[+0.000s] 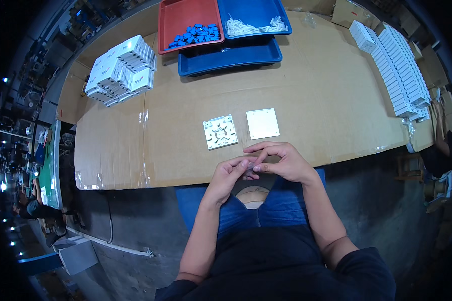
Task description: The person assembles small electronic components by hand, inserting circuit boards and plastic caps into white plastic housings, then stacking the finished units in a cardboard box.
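Plainly, our hands are together at the near edge of the table (336, 90), the left hand (226, 179) and the right hand (292, 163) meeting fingertip to fingertip on a small clear piece (251, 165). Our fingers cover much of it, so we cannot tell its exact shape. We do best to pinch it lightly by its edges, thumbs facing, and to work a little farther over the board, since a slip at this edge could drop it into our lap.

Just beyond lie a white square tray (220, 132) with its clips facing up and, beside it, a flat white plate (262, 124). Brown cardboard covers our surface, with clear tape along a seam. At the far side we have a red bin (186, 15) of blue parts (198, 34) and blue bins, with white boxes (118, 72) stacked to our left and more along the right. Around us, the room is a dim workshop with a grey floor (130, 220).
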The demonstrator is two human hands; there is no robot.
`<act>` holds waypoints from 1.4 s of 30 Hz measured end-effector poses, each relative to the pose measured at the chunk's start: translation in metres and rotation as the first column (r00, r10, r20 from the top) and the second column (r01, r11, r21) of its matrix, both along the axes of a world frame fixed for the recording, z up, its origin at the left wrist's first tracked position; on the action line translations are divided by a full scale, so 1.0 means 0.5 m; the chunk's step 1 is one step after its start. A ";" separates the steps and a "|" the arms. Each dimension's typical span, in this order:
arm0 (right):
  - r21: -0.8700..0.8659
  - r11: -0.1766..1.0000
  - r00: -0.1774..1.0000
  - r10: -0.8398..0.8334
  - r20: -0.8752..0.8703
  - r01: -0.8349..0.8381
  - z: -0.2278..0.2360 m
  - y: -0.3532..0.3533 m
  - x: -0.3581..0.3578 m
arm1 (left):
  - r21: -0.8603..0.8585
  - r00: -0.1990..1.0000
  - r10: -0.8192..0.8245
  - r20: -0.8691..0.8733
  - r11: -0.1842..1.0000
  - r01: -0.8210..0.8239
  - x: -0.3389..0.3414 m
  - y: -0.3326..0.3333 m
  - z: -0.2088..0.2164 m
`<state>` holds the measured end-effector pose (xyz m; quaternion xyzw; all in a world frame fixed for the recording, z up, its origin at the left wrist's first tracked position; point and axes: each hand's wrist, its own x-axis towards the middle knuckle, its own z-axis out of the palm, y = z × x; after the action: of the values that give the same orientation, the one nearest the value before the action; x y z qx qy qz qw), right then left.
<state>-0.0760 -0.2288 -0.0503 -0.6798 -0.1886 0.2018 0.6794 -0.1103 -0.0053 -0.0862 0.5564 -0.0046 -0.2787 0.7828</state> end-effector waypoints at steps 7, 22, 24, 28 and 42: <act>-0.025 1.000 1.000 -0.013 -0.008 0.013 -0.013 -0.005 -0.002 | -0.108 0.996 0.038 -0.083 0.993 -0.046 0.003 -0.013 -0.011; 0.009 1.000 0.998 -0.009 -0.065 0.010 0.020 -0.001 -0.019 | -0.231 0.986 0.025 -0.166 0.971 -0.064 -0.021 -0.017 0.002; -0.004 0.999 0.997 0.035 -0.075 -0.036 0.021 0.003 -0.022 | -0.252 0.982 -0.004 -0.187 0.967 -0.044 -0.023 -0.014 -0.002; -0.041 0.993 0.993 0.110 -0.051 -0.112 0.004 0.010 -0.032 | -0.289 0.975 -0.014 -0.220 0.956 -0.051 -0.034 -0.022 0.002; -0.269 0.944 0.976 0.213 0.047 -0.193 0.062 0.012 -0.065 | -0.286 0.990 -0.112 -0.085 0.954 0.084 -0.062 -0.031 0.033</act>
<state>-0.1084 -0.2227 -0.0194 -0.7478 -0.2548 0.2683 0.5512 -0.1414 -0.0208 -0.0699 0.4235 -0.0328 -0.3413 0.8385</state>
